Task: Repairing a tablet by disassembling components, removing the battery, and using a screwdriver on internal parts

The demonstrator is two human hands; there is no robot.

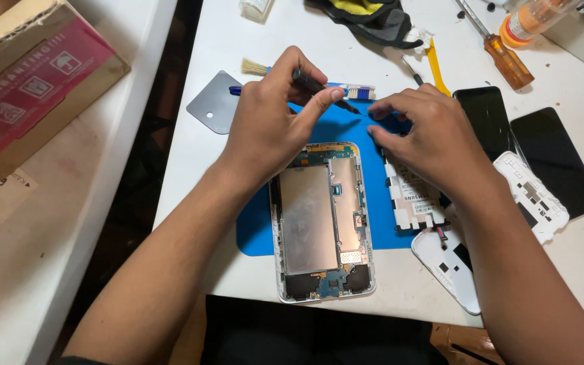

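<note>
Cardboard box [32, 74] sits at the upper left of the frame, well apart from your work, so leave it be. Moving right, a grey metal pry plate [215, 101] and a small brush [254, 66] lie on the white counter [190, 196], near your left hand [268, 125]. That hand's fingers are closed around a dark, slim screwdriver [319, 86], its tip angled down to the right toward the blue mat [336, 125]. Keep the shaft steady and press lightly, because the tip seems close to your other fingers.

Below, in the centre of the frame, the opened tablet [324, 220] lies face down, half on the mat, its metal shields and circuit board bare. Keep your wrist off them.

Your right hand [424, 138] rests curled on the mat, fingertips pinched narrowly at something too small to tell; I judge it a screw or tiny part, so hold it flat. Under that hand lies a white inner frame [414, 203], and further right a white back cover [532, 196], two dark glass panels [555, 159], and an amber-handled screwdriver [505, 61] at the upper right.
</note>
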